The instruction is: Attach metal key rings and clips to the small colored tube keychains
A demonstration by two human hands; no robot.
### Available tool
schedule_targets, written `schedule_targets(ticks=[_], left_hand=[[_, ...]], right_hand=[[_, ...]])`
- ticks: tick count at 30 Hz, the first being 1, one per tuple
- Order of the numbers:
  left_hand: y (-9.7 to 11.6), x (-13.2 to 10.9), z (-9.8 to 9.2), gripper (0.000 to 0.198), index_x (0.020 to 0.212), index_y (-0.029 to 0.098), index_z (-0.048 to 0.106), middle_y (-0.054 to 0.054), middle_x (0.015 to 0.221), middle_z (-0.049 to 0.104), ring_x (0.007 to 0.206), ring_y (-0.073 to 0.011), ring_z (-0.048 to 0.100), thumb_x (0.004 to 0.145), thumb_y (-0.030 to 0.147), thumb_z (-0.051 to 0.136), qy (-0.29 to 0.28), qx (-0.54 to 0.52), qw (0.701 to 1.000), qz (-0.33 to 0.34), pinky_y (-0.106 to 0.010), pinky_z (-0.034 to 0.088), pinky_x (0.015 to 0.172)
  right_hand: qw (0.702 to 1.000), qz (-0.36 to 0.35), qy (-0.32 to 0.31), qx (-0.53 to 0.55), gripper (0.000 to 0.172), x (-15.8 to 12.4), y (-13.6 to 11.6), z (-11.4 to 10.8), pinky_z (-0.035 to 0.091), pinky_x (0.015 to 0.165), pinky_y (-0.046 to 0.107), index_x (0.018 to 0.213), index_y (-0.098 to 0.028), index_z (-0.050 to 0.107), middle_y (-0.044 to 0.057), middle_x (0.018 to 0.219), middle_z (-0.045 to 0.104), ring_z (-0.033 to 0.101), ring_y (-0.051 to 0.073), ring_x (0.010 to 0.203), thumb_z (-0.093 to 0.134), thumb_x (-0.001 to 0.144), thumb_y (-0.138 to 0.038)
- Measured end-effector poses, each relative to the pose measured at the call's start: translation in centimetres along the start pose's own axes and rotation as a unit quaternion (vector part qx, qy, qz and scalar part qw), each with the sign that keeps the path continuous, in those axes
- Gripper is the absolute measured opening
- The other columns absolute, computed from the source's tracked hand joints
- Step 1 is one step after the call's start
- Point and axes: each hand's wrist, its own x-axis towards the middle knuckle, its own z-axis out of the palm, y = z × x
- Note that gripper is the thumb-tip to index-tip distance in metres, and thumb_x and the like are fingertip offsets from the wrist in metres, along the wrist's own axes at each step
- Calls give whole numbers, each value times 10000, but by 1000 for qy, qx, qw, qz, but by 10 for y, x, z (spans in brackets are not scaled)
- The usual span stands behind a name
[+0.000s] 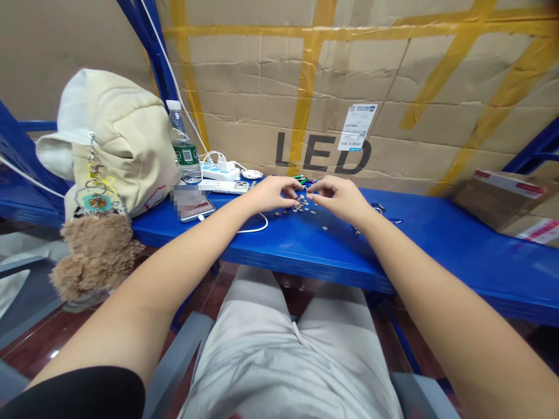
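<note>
My left hand [274,194] is raised just over the blue table [301,247], its fingers curled in towards the thumb. Close beside it on the right, my right hand [338,198] has thumb and forefinger pinched together. Whatever the fingertips hold is too small to make out. Below and between the hands lies a loose cluster of small round pieces [299,205], brownish and silvery, like coins or discs. A few lie apart, one pale disc [325,228] nearer the table's front edge. Behind the fingers are some green and dark slim items [299,177], partly hidden.
On the left stand a cream bag [126,134] with a furry brown charm [96,253], a water bottle [186,148], a power strip [218,170] and phones [192,203] with a white cable [259,226]. Small dark items [378,208] lie beyond my right wrist. A carton [502,198] sits right.
</note>
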Motion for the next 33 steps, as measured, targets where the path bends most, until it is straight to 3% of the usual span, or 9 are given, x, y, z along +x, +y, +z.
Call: schedule_targets(ticks=[2, 8, 11, 13, 17, 21, 26, 33], left_hand=[[0, 0, 1, 377, 1124, 144, 624, -59, 921, 751, 858, -170, 706, 751, 181, 665, 1, -12, 1000, 6, -290, 539, 803], [0, 1, 2, 429, 1155, 127, 600, -78, 915, 750, 845, -180, 706, 735, 162, 679, 0, -51, 999, 3, -304, 541, 787], [-1, 1, 1, 431, 1163, 135, 601, -76, 917, 747, 844, -171, 700, 743, 174, 690, 9, -50, 999, -6, -317, 537, 819], [-1, 1, 0, 424, 1156, 145, 610, -68, 917, 745, 832, -162, 694, 745, 195, 703, 10, -32, 999, -14, -323, 533, 837], [0, 0, -1, 403, 1153, 142, 622, -68, 945, 739, 842, -154, 682, 760, 209, 687, 3, 2, 1000, -21, -307, 527, 837], [5, -1, -3, 298, 1076, 153, 671, -64, 994, 728, 884, -155, 667, 791, 237, 644, 0, 50, 999, -6, -296, 512, 843], [8, -2, -3, 273, 1051, 165, 688, -54, 994, 722, 882, -156, 653, 809, 264, 608, -18, 63, 998, 19, -294, 506, 829], [4, -2, 1, 272, 1044, 161, 667, -67, 994, 718, 872, -149, 664, 798, 272, 631, -57, -16, 998, 3, -306, 526, 829]], right_hand=[[1000, -16, 16, 21, 226, 0, 1, 3, 391, 609, 282, 868, -177, 746, 25, 696, 611, 510, 147, 644, 645, 758, -347], [998, -34, -21, 51, 286, 1, 0, 6, 407, 642, 298, 903, -194, 755, 45, 768, 660, 548, 165, 695, 646, 771, -423], [1000, 12, -18, 11, 378, 1, 5, -12, 409, 626, 298, 1013, -180, 737, 44, 762, 665, 544, 163, 673, 653, 762, -450], [997, 61, -31, -31, 362, 0, 16, -30, 428, 635, 302, 982, -176, 738, 55, 799, 691, 569, 174, 694, 645, 761, -448], [970, 147, -146, -126, 228, -8, 46, -62, 465, 659, 314, 774, -214, 747, 51, 792, 731, 622, 204, 728, 681, 703, -420], [948, 171, -207, -172, 185, -10, 63, -66, 475, 631, 315, 743, -237, 744, 33, 797, 744, 638, 208, 701, 681, 674, -397], [942, 186, -213, -182, 214, -8, 53, -58, 466, 627, 317, 749, -222, 732, 48, 814, 738, 637, 212, 718, 674, 689, -420], [917, 177, -342, -104, 332, -19, 48, -81, 473, 625, 289, 775, -244, 743, 22, 788, 731, 643, 200, 731, 733, 615, -534]])
